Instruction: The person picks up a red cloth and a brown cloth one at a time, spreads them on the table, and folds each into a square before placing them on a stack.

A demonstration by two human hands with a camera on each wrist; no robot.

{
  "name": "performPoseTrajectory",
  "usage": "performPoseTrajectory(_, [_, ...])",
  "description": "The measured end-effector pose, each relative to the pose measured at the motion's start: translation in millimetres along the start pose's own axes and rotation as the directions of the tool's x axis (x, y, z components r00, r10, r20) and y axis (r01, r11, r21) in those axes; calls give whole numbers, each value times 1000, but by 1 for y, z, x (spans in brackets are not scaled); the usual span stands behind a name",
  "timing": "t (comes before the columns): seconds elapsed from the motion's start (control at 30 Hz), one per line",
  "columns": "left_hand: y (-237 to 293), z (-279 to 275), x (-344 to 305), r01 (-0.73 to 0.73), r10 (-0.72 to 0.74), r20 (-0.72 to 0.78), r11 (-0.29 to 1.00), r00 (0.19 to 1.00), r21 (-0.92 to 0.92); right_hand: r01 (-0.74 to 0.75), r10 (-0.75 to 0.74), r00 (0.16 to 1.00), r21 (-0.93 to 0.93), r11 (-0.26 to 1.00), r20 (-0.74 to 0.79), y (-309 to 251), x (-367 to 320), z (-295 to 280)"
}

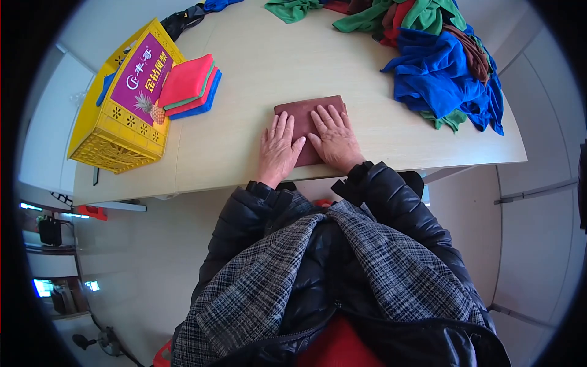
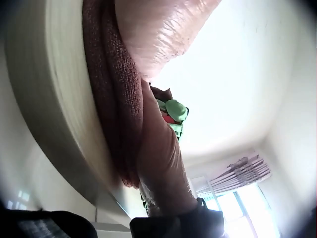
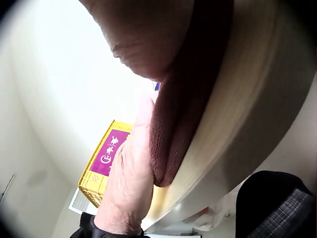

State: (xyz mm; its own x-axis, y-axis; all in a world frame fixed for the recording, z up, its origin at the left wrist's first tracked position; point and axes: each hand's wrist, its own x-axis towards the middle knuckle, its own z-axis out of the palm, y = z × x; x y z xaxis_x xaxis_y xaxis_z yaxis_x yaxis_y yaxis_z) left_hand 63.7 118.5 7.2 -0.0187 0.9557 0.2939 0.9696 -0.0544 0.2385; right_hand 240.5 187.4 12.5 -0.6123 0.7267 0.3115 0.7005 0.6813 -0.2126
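A brown towel [image 1: 301, 125], folded into a thick rectangle, lies near the front edge of the table. My left hand [image 1: 279, 148] rests on its left side with the fingers straight and pointing away from me. On the right side my right hand [image 1: 335, 137] presses flat, fingers spread a little. From the left wrist, the folded layers of the brown towel [image 2: 119, 94] show as rounded edges on the tabletop. The right wrist view also catches the towel's folded edge [image 3: 171, 144] beneath the palms.
A yellow crate [image 1: 116, 144] with a purple pineapple label stands on the left. Against it leans a stack of folded red, green and blue towels [image 1: 189, 82]. Loose blue, green, red and brown towels [image 1: 437, 67] lie heaped at the back right. A green cloth [image 1: 293, 8] is at the far edge.
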Motion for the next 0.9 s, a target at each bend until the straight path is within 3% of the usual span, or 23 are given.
performPoseTrajectory(0.17, [1, -17, -13, 54, -56, 93, 998, 994, 26, -86, 87, 996, -78, 993, 6, 14, -10, -14])
performPoseTrajectory(0.27, [3, -20, -6, 39, -39, 38, 999, 999, -5, -118, 128, 991, -191, 975, 42, 14, -7, -27])
performPoseTrajectory(0.37, [5, -16, 5, 3, -2, 25, 999, 1000, -37, -21, 21, 997, 4, 1000, -72, -3, 10, -25])
performPoseTrajectory(0.4, [7, -12, 13, -13, 14, 22, 998, 1000, -62, -48, 49, 995, 13, 999, -88, -5, 12, -21])
performPoseTrajectory(0.5, [8, 2, 25, -68, 71, 31, 994, 997, -81, 51, -51, 999, -19, 999, -9, 0, 20, 6])
performPoseTrajectory(0.7, [0, 9, 27, -63, 66, 113, 998, 991, -27, 31, -29, 999, 54, 998, -41, 5, 19, 7])
performPoseTrajectory(0.9, [-3, 6, 30, -41, 44, 95, 999, 995, -28, -2, 2, 1000, 66, 998, -5, 6, 15, 2])
